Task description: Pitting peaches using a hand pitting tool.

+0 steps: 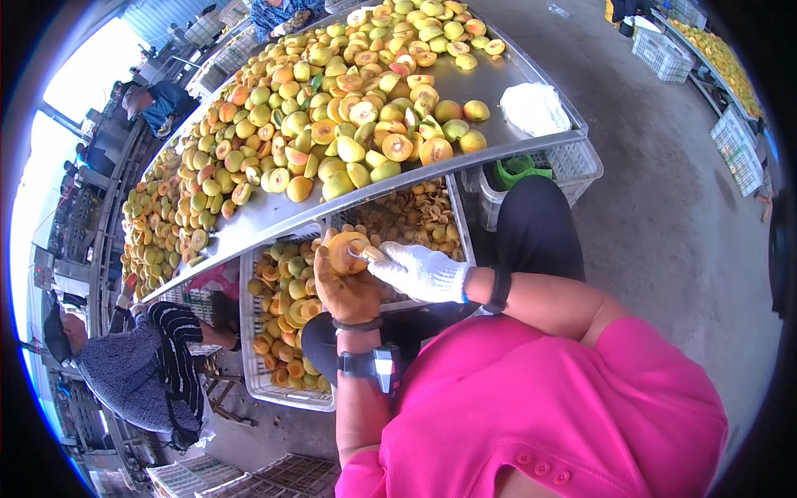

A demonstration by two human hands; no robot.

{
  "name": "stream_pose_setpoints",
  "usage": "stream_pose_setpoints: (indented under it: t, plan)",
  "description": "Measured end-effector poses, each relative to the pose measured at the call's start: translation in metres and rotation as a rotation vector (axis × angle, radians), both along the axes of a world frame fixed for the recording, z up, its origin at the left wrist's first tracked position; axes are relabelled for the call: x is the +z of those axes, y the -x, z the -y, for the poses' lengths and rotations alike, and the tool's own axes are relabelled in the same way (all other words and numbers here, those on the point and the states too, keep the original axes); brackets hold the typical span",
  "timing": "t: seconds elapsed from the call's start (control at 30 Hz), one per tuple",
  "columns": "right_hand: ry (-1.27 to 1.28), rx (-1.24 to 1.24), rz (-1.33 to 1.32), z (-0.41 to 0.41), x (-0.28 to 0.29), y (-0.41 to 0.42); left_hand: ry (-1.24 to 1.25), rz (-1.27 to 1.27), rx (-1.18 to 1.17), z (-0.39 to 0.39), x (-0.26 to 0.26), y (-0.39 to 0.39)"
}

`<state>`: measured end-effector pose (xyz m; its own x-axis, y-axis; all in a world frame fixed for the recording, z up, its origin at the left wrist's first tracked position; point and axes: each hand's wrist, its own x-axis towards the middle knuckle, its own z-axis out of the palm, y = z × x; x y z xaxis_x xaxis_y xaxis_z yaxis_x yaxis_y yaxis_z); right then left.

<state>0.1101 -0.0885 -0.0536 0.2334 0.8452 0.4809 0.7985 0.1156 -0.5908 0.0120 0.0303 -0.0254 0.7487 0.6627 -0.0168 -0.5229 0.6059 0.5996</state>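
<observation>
My left hand (pixel 345 292), in a brownish-orange glove, holds a halved peach-like fruit (pixel 346 252) with its cut face up. My right hand (pixel 423 271), in a white knitted glove, grips the light handle of a small tool (pixel 368 252) with a looped metal end, which is at the fruit's cut face. Below my left hand stands a white plastic crate (pixel 248 348) of fruit halves. Another crate (pixel 464 230), partly behind my hands, holds pits and scraps. Beyond, whole-looking and halved fruit (pixel 324 131) lie heaped on a metal table (pixel 461 160).
A white bag-like bundle (pixel 534 109) lies at the table's right corner, above a white basket (pixel 579 168) with a green item. A co-worker (pixel 143 367) sits at the left; others work beyond the table. Stacked crates (pixel 286 476) stand at the bottom left.
</observation>
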Motion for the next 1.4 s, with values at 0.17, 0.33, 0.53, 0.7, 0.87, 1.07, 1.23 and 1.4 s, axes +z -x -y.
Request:
stream_pose_setpoints:
  t: [0.17, 0.33, 0.53, 0.7, 0.87, 1.07, 1.23, 1.4]
  plan:
    - [0.165, -0.014, -0.237, 0.004, 0.016, 0.006, -0.112, -0.025, 0.026, 0.007, 0.0, 0.0]
    - [0.291, 0.044, -0.36, 0.012, 0.04, 0.01, -0.233, -0.103, 0.086, 0.019, 0.013, 0.001]
    - [0.382, 0.06, -0.599, 0.017, 0.051, 0.018, -0.355, -0.106, 0.238, 0.029, 0.017, -0.003]
    - [0.186, 0.194, -0.574, 0.018, 0.035, 0.025, -0.112, -0.163, 0.094, 0.026, 0.029, 0.0]
    - [0.435, 0.205, -0.992, 0.019, 0.051, 0.027, -0.175, -0.22, 0.083, 0.025, 0.031, 0.001]
    - [0.529, 0.385, -1.506, 0.026, 0.048, 0.023, -0.297, -0.297, -0.027, 0.021, 0.039, 0.008]
    - [0.581, 0.38, -1.393, 0.028, 0.049, 0.021, -0.296, -0.389, 0.009, 0.024, 0.039, 0.008]
    - [0.653, 0.488, -1.703, 0.031, 0.039, 0.021, -0.525, -0.486, -0.063, 0.021, 0.044, 0.013]
